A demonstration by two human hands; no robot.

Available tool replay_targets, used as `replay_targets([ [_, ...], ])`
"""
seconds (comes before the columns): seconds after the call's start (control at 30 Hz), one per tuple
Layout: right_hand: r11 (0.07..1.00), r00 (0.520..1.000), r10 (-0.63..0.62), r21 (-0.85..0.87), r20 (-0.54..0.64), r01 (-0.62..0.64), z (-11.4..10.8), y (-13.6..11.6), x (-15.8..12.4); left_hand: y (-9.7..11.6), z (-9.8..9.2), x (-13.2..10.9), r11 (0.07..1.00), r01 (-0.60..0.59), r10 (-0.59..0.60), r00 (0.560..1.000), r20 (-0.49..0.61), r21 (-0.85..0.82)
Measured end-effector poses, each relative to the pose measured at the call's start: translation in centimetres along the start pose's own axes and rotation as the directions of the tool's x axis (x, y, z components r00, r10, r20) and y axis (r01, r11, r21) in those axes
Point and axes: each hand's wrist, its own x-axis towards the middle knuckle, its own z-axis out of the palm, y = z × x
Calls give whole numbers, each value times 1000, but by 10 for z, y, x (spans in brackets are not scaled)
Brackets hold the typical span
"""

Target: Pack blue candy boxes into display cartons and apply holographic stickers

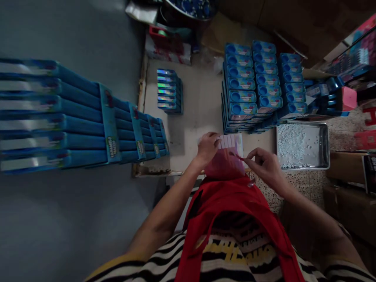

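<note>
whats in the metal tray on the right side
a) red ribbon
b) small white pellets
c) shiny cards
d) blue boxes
b: the metal tray holds a scatter of small white pellets, while the blue boxes are stacked beside it on the board, not in it.

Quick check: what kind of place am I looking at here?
Likely a small packing workshop: stacked blue product boxes, a metal tray of white pellets, cardboard cartons on the floor.
</note>
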Motion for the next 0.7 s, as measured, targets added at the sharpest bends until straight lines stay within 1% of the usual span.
replay_targets([
  [0.03, 996, 999, 29, 88, 35, -32, -16, -15, 4, 8, -12, -10, 991, 18, -31, 994, -101, -135],
  [0.07, 988, 997, 32, 150, 70, -42, -32, -30, 10, 17, -25, -20, 954, 18, -73, 982, -174, -298],
  [0.1, 981, 995, 19, 191, 96, -37, -45, -43, 17, 28, -39, -29, 885, 1, -107, 974, -201, -466],
  [0.13, 976, 993, -1, 218, 118, -25, -57, -54, 24, 41, -53, -37, 786, -29, -112, 976, -188, -618],
  [0.17, 972, 991, -24, 235, 133, -8, -66, -64, 31, 54, -67, -43, 671, -52, -82, 986, -144, -740],
  [0.2, 970, 989, -47, 244, 140, 12, -74, -73, 38, 67, -80, -46, 559, -55, -31, 996, -87, -827],
  [0.23, 969, 988, -69, 246, 139, 32, -80, -81, 45, 80, -91, -47, 468, -36, 19, 999, -30, -883],
  [0.27, 969, 988, -86, 242, 132, 52, -84, -88, 51, 93, -101, -47, 408, -6, 59, 998, 20, -913],
  [0.3, 971, 987, -99, 230, 123, 69, -87, -95, 56, 103, -109, -44, 376, 21, 78, 995, 54, -926],
  [0.37, 976, 987, -111, 200, 116, 86, -92, -105, 66, 120, -121, -37, 369, 31, 54, 997, 54, -929],
  [0.47, 979, 986, -121, 176, 111, 100, -96, -116, 84, 133, -132, -21, 402, -19, -1, 1000, -22, -915],
  [0.53, 977, 988, -139, 169, 63, 126, -101, -120, 106, 139, -139, -5, 429, -57, -21, 997, -74, -901],
  [0.6, 979, 989, -149, 136, -10, 149, -107, -123, 136, 145, -147, 20, 476, -83, -51, 991, -122, -876],
  [0.67, 985, 986, -147, 78, -76, 152, -114, -125, 172, 153, -156, 54, 532, -90, -71, 986, -150, -842],
  [0.7, 988, 985, -140, 45, -101, 145, -117, -127, 192, 156, -161, 73, 556, -79, -75, 987, -145, -827],
])
